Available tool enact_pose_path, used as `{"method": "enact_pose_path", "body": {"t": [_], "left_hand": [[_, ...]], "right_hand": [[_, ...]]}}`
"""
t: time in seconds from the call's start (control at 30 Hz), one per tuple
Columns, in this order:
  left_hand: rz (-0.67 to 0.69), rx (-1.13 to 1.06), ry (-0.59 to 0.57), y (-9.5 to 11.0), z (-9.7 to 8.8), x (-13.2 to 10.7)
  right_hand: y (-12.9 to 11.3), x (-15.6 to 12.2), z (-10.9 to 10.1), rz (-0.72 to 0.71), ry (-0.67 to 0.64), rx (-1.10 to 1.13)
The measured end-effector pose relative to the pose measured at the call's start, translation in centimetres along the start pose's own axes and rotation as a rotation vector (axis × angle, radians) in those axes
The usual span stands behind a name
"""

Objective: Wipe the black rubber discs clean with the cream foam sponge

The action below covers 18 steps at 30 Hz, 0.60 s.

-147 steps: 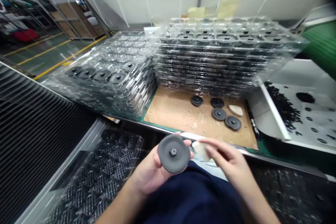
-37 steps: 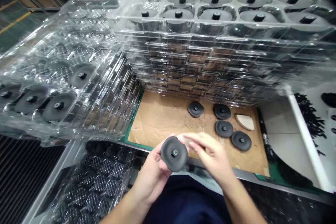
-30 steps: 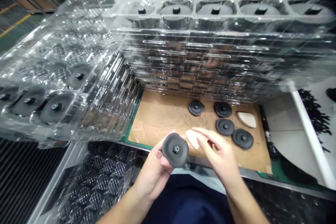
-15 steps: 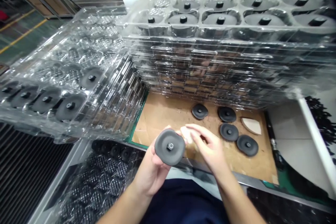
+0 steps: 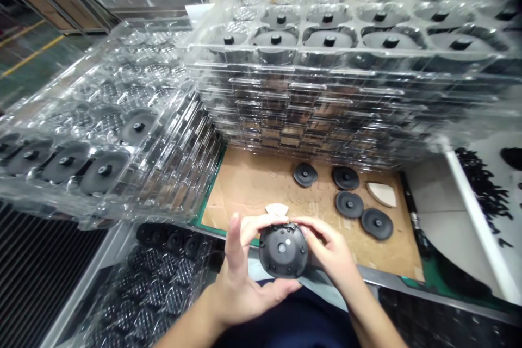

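Note:
A round black plastic part [image 5: 281, 258] is between my hands over the front edge of the bench, its ribbed inner side with small pegs facing up. My left hand [image 5: 248, 285] spans it, thumb along the lower rim and fingers at the upper rim, one finger sticking up. My right hand [image 5: 330, 247] pinches the upper right rim. Just beyond the fingers shows a white wedge-shaped piece [image 5: 276, 209]; whether it is held or lying down I cannot tell. Several similar black discs [image 5: 349, 204] lie stem-up on the cardboard [image 5: 244, 179].
Tall stacks of clear plastic trays stand behind [image 5: 326, 87] and at left [image 5: 163, 157], black discs in their top pockets. A second pale wedge [image 5: 381, 194] lies at right, beside a dark pen-like tool [image 5: 415, 212]. Another tray [image 5: 155, 283] sits low at front left.
The black part has turned over from its stem side to its inner side and moved slightly right and down. My right hand has gone from the white wedge to the part's rim.

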<state>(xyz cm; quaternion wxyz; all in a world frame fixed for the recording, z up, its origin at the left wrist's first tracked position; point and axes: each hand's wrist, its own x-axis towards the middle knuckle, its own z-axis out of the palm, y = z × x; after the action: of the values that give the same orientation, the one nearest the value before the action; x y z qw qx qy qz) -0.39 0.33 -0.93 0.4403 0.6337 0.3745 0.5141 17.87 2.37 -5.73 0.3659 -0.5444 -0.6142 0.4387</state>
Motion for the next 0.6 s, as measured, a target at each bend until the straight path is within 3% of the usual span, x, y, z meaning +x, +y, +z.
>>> {"method": "enact_pose_path", "body": {"t": [0.07, 0.17, 0.3, 0.37, 0.5, 0.53, 0.6], "left_hand": [[0.089, 0.129, -0.076, -0.6, 0.0, 0.1], [0.084, 0.22, -0.103, -0.9, 0.1, 0.3], [0.025, 0.23, -0.105, -0.6, 0.2, 0.6], [-0.125, 0.158, -0.127, -0.4, 0.3, 0.9], [-0.755, -0.251, -0.254, -0.6, 0.3, 1.1], [-0.861, -0.336, -0.245, -0.8, 0.2, 1.1], [-0.939, -0.392, -0.169, -0.9, 0.0, 1.1]], "right_hand": [[-0.1, -0.9, -0.4, -0.01, 0.017, -0.008], [-0.8, -2.1, -1.3, -0.051, 0.038, -0.017], [-2.3, -2.5, -2.9, -0.292, -0.021, -0.092], [-2.8, -2.2, -3.1, -0.424, -0.066, -0.164], [-3.4, -1.4, -2.1, -0.46, 0.036, -0.239], [-3.5, -1.2, -2.0, -0.47, 0.069, -0.25], [-4.0, -0.6, -2.4, -0.541, 0.104, -0.284]]}}
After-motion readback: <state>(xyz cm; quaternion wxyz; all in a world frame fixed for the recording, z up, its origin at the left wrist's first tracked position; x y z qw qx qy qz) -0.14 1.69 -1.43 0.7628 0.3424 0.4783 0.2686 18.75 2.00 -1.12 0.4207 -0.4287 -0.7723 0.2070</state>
